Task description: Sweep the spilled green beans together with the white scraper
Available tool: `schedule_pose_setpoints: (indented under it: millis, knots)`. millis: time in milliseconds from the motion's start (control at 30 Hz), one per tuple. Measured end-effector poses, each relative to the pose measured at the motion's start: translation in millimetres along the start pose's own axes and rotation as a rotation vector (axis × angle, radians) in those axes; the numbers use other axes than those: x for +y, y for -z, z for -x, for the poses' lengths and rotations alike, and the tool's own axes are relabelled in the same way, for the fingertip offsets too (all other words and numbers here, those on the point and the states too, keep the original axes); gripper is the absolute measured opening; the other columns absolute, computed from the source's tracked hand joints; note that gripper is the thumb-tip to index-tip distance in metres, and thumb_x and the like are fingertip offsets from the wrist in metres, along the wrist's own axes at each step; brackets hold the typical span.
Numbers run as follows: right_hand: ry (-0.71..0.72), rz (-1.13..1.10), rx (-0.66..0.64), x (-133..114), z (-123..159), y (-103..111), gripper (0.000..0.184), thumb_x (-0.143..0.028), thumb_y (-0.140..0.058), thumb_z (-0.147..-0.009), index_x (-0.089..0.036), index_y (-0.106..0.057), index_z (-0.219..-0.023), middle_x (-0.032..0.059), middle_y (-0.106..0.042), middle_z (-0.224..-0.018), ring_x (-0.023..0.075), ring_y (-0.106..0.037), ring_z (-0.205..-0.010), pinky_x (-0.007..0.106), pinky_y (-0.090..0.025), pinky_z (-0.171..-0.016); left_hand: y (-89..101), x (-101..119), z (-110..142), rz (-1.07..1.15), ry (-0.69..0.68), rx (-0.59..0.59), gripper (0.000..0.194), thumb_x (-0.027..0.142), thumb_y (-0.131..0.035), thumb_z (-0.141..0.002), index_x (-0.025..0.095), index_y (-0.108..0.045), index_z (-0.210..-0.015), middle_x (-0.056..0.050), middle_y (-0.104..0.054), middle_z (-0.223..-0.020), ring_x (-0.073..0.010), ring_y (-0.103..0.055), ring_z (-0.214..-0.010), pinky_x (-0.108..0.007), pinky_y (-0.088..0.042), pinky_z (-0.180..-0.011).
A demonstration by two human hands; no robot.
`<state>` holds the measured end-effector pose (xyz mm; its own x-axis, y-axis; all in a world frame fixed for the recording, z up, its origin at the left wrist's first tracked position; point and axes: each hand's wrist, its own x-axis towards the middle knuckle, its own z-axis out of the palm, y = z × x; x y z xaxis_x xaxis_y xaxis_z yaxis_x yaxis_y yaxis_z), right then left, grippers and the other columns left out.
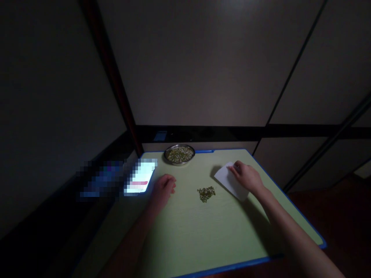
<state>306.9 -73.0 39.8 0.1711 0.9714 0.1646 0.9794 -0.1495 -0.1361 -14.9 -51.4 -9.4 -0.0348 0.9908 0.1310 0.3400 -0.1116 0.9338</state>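
My right hand point(246, 176) pinches a white sheet of paper point(231, 181) by its upper edge, tilted above the right side of the table. To its left, a small loose pile of green beans or seeds point(206, 194) lies on the tabletop, apart from the paper. My left hand point(165, 186) is at the table left of the pile, its fingers curled in. Whatever may be inside those fingers is hidden. At the back of the table stands a round metal bowl point(179, 155) holding many small green and pale seeds.
The pale green table point(185, 235) has a blue edge. A lit phone-like screen point(140, 177), partly pixelated, stands by my left hand. A blue strip point(204, 151) lies along the back edge. Dim panels point(199, 69) rise close behind the table.
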Motion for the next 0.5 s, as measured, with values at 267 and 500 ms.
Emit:
schedule_pose_setpoints:
  millis: [267,500]
  knots:
    - [0.059,0.055,0.065,-24,-6,3,0.049,-0.060,-0.027,-0.092,-0.023,-0.059,-0.098,0.0108,-0.070,-0.086,0.0249,-0.065,-0.079,0.029,-0.036,-0.061,-22.0,16,-12,0.013,-0.173,-0.121,0.023,0.039,-0.050,-0.075,0.019,-0.061,-0.072,-0.003,-0.067,-0.071,-0.0184,-0.063,-0.072,-0.028,-0.048,-0.066]
    - [0.019,0.016,0.055,-26,-17,-2,0.045,-0.057,-0.029,-0.094,-0.022,-0.057,-0.098,0.0118,-0.070,-0.089,0.0248,-0.066,-0.082,0.029,-0.036,-0.061,-30.4,9,-16,-0.016,-0.196,-0.019,0.018,0.035,-0.052,-0.072,0.021,-0.062,-0.072,-0.002,-0.067,-0.076,-0.0180,-0.062,-0.076,-0.028,-0.049,-0.073]
